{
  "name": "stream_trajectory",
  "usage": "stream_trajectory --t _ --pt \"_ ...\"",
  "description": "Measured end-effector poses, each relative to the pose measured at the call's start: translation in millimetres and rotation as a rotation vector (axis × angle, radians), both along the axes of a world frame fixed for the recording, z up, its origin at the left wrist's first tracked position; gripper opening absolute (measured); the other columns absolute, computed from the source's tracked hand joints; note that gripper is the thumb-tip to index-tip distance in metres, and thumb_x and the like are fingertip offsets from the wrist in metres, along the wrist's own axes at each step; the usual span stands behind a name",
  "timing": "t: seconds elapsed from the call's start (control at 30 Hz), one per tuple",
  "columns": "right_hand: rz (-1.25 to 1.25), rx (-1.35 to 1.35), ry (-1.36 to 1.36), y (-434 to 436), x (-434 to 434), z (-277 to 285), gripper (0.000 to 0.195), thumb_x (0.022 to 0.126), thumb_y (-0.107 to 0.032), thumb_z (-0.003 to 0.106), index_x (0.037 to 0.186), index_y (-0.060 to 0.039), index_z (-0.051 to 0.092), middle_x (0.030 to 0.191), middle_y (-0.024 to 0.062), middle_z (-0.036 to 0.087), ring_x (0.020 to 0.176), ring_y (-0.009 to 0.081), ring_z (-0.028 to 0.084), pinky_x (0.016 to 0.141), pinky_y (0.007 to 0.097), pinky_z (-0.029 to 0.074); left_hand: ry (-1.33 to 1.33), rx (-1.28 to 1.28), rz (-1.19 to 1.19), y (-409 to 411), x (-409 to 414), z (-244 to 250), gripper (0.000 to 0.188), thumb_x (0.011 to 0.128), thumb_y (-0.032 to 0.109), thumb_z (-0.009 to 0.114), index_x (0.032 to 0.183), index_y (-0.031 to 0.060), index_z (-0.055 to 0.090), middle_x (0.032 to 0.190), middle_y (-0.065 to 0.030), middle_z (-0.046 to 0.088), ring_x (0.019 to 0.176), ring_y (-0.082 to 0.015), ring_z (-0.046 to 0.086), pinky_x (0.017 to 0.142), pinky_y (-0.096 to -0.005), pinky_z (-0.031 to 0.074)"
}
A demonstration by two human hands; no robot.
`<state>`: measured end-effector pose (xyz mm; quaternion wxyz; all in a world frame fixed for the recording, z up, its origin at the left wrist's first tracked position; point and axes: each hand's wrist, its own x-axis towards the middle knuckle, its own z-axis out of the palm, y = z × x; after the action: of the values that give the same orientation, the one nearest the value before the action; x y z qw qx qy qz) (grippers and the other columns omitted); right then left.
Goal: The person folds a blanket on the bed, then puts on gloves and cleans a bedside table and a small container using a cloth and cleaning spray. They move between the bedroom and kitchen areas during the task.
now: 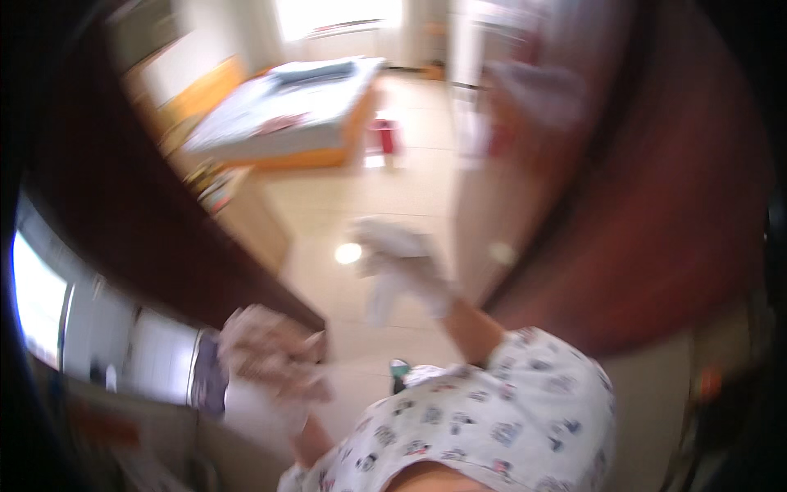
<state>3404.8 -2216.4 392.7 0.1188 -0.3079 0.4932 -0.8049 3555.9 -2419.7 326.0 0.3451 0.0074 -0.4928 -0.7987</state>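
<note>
A crumpled pinkish-brown cloth [264, 350] bunches up at the lower left, beside the edge of a dark wooden door frame [289, 304]. My left hand [298, 403] grips it and is mostly covered by it; white material, perhaps a glove, shows around the wrist. My right hand [403, 252], in a whitish glove, reaches forward over the tiled floor [350, 338]. Below its fingers hangs a pale strip [384, 298], too blurred to tell whether it is glove or cloth. How far the right fingers are closed is also lost in the blur.
Beyond the doorway stands a bed [295, 111] with a wooden frame. A low cabinet [255, 218] bearing small items is on the left. A red bin-like object [385, 135] stands on the floor by the bed. A reddish-brown door [645, 234] flanks the right.
</note>
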Motion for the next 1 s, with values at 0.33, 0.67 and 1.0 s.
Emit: stream_trajectory --t 0.33,0.67,1.0 --pt "-0.259 0.224 0.146 -87 -118 -38 0.040 0.098 -0.024 0.070 0.130 0.0005 0.068 0.110 0.0098 0.072 0.087 0.0191 0.070 0.071 0.0318 0.055 0.163 -0.040 -0.077 -68 -85 7 0.029 0.097 0.006 0.071 0.123 0.0108 0.058 0.109 -0.0011 0.065 0.086 -0.0041 0.059 0.068 -0.0202 0.048" --pt "-0.018 0.412 0.331 -257 -357 76 0.035 0.103 -0.032 0.068 0.126 -0.0059 0.073 0.101 0.0019 0.074 0.084 0.0108 0.067 0.071 0.0273 0.051 -0.027 0.100 0.161 -148 -303 38 0.039 0.100 0.000 0.064 0.134 0.0127 0.051 0.118 -0.0013 0.063 0.107 -0.0084 0.061 0.091 -0.0250 0.053" --pt "0.277 0.347 0.594 -514 -572 75 0.036 0.102 -0.029 0.064 0.131 -0.0074 0.070 0.119 0.0123 0.073 0.108 0.0220 0.067 0.094 0.0347 0.052 -0.031 0.167 0.714 -262 -433 50 0.039 0.102 0.005 0.066 0.139 0.0087 0.055 0.126 -0.0033 0.065 0.113 -0.0122 0.064 0.098 -0.0299 0.053"
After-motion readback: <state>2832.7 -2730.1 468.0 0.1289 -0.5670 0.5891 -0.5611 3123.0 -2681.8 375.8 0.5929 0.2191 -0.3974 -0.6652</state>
